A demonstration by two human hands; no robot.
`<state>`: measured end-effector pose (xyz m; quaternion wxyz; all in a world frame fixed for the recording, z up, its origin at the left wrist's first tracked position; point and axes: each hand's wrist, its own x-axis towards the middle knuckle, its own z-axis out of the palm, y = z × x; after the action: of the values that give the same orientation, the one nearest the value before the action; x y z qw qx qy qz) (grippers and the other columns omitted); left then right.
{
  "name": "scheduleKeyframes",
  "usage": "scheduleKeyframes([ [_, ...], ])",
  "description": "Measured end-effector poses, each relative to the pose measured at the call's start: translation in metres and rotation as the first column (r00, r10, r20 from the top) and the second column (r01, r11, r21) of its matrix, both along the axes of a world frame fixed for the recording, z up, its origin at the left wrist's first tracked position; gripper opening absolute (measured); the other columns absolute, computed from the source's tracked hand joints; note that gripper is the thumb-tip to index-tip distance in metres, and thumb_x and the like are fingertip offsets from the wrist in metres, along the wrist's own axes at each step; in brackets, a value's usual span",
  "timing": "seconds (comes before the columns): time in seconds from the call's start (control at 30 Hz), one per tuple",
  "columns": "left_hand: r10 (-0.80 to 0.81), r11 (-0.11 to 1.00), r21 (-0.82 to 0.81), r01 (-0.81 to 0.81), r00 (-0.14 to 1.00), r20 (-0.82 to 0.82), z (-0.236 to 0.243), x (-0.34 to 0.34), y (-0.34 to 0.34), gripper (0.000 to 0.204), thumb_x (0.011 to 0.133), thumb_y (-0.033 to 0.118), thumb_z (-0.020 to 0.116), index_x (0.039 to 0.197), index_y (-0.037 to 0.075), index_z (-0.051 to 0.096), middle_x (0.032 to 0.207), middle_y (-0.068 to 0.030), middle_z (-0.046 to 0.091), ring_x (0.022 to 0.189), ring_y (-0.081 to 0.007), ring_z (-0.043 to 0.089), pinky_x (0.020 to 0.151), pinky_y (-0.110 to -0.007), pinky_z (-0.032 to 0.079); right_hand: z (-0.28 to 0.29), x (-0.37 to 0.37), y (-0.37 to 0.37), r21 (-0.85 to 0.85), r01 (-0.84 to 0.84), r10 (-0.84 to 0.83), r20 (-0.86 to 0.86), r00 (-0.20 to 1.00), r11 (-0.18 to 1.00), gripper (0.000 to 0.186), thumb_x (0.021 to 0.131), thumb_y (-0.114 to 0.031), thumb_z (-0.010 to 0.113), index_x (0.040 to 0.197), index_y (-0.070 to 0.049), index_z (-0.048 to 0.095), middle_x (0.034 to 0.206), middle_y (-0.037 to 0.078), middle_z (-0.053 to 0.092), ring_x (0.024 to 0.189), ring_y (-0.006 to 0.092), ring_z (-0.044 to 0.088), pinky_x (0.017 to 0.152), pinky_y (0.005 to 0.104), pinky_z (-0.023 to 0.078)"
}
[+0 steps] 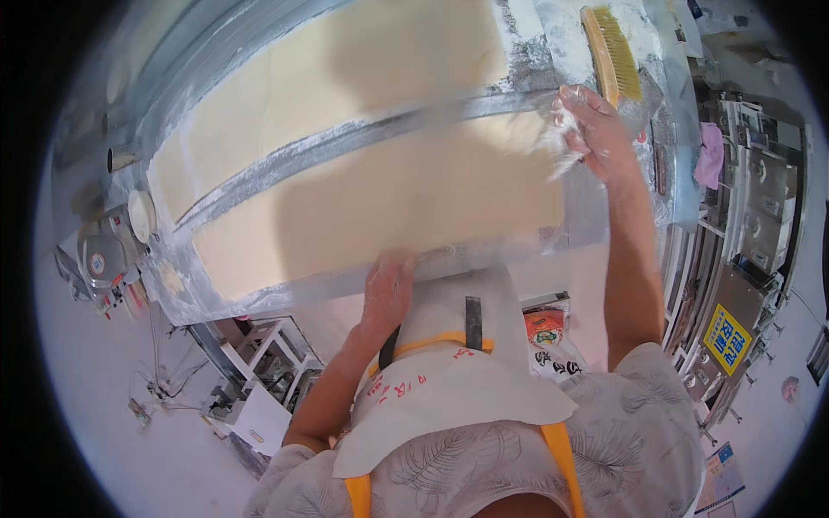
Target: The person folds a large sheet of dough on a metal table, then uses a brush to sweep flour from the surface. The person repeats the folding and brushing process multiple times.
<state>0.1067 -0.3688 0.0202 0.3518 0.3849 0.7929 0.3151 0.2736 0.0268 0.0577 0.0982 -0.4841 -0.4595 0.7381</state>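
Observation:
Two long, flat sheets of pale yellow dough lie on a flour-dusted grey worktable point(592, 211). The near sheet point(466, 194) and the far sheet point(259, 112) run side by side, a floury strip of tabletop between them. Over the near sheet's right end, my right hand point(594, 134) is raised with curled fingers around white flour point(566, 129). Some of that flour streams loose from the fingers, blurred by motion. My left hand point(390, 289) rests at the table's front edge beside the near sheet, holding nothing visible; its fingertips are slightly blurred.
A wooden brush point(611, 56) with yellow bristles lies at the far right, just beyond my right hand. Metal cabinets point(764, 207) stand to the right, a pink cloth point(710, 155) hanging there. Below the table are a printed bag point(548, 341) and a white shelf point(268, 354).

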Motion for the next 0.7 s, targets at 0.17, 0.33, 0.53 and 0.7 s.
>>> scheduleKeyframes([
  [0.17, 0.037, 0.999, -0.012, -0.036, 0.998, 0.046, 0.005, -0.019, -0.056, 0.017, 0.109, 0.014, 0.061, 0.118, 0.004, 0.07, 0.111, -0.0156, 0.072, 0.1, -0.0302, 0.071, 0.091, -0.04, 0.057, -0.041, -0.023, -0.051, 0.277, -0.007, -0.052, 0.204, 0.977, 0.961, 0.023, 0.105, -0.025, 0.067, 0.111, -0.003, 0.071, 0.081, -0.003, 0.06, 0.069, 0.0073, 0.052, 0.06, 0.0236, 0.041],
  [0.33, 0.108, 0.992, 0.062, -0.11, 0.994, 0.03, -0.004, -0.034, -0.135, 0.018, 0.109, 0.016, 0.06, 0.116, 0.003, 0.071, 0.112, -0.0152, 0.072, 0.101, -0.0292, 0.072, 0.091, -0.039, 0.058, -0.029, -0.101, -0.127, 0.361, -0.055, 0.021, 0.099, 0.995, 0.931, 0.021, 0.102, -0.021, 0.066, 0.1, -0.002, 0.075, 0.072, -0.002, 0.06, 0.066, 0.0104, 0.053, 0.063, 0.0289, 0.045],
  [0.53, 0.22, 0.974, 0.058, -0.221, 0.975, 0.022, -0.014, -0.063, -0.214, 0.017, 0.108, 0.015, 0.061, 0.115, 0.003, 0.072, 0.111, -0.0144, 0.074, 0.102, -0.0292, 0.072, 0.088, -0.04, 0.059, -0.02, -0.203, -0.216, 0.248, -0.434, 0.409, 0.145, 0.901, 0.866, 0.02, 0.104, -0.022, 0.068, 0.104, -0.002, 0.074, 0.093, 0.005, 0.072, 0.08, 0.0119, 0.064, 0.073, 0.0267, 0.05],
  [0.7, 0.348, 0.933, 0.106, -0.343, 0.937, -0.028, -0.025, -0.079, -0.275, 0.016, 0.107, 0.015, 0.062, 0.114, 0.004, 0.072, 0.107, -0.0147, 0.075, 0.097, -0.0306, 0.073, 0.085, -0.041, 0.059, -0.024, -0.253, -0.276, 0.368, -0.443, 0.415, 0.158, 0.896, 0.817, 0.026, 0.101, -0.022, 0.071, 0.115, 0.0, 0.076, 0.093, 0.009, 0.076, 0.087, 0.0155, 0.071, 0.081, 0.0287, 0.056],
])
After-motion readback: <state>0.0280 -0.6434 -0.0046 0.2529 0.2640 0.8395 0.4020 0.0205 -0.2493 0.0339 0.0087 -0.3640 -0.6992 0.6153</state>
